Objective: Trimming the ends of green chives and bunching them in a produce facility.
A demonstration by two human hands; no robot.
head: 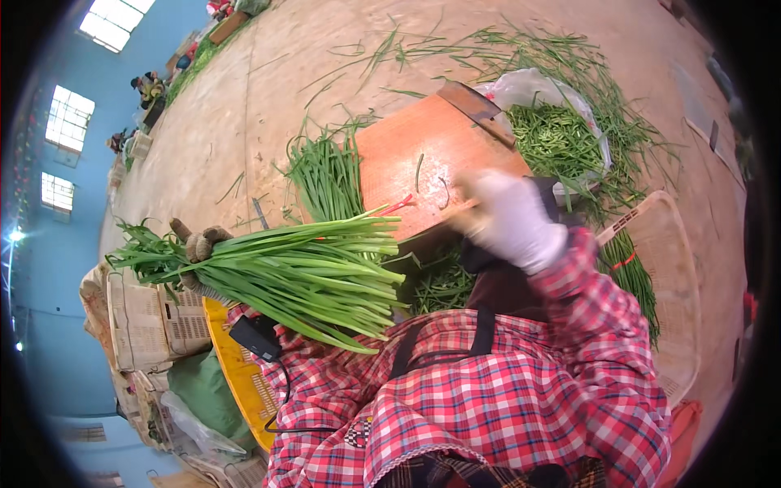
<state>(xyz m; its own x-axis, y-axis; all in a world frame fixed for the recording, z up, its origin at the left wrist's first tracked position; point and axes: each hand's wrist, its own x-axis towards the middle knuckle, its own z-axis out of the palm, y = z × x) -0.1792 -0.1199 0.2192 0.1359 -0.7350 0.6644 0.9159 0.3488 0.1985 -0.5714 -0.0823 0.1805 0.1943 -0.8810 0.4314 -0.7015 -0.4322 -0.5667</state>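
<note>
My left hand [198, 249], in a soiled knit glove, grips a bunch of long green leaves like garlic chives [305, 268] near the leafy end. The pale cut ends point right, over my lap and the near side of a wooden board [396, 146]. My right hand [503, 210], in a white glove, is blurred beside the board's near right corner; what its fingers hold, if anything, is unclear. A cleaver [470, 102] lies along the far right corner. Red ties [396, 205] and stray green bits rest on the board. More chives [326, 174] lie along its left side.
A plastic-lined container of cut green pieces [555, 140] stands right of the board, with loose leaves [586, 67] scattered around it. A pale plastic basket [671, 293] holds a tied bunch [628, 274] at my right. Crates [137, 320] stand left; people [149, 88] are far off.
</note>
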